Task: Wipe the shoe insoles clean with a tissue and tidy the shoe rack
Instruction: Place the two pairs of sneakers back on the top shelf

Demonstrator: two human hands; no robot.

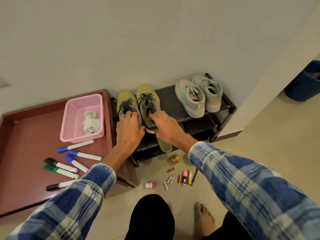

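Two yellow-green shoes stand side by side on the top of the black shoe rack (173, 101). My left hand (129, 129) grips the heel of the left shoe (125, 99), fingers curled over its collar. My right hand (164, 124) holds the heel of the right shoe (147, 94), fingertips at its opening. A green insole (164, 146) sticks out from the rack below the right shoe. A crumpled white tissue (90, 122) lies in the pink basket (76, 108). A pale blue pair of sneakers (197, 96) sits at the rack's right end.
The pink basket rests on a dark red tray-like surface (26, 135) with several markers (69, 163). On the tiled floor lie a small jar (173, 159), batteries (168, 181), highlighters (187, 177) and a pen. A blue bin (304, 80) stands at the far right. My bare foot (204, 215) is below.
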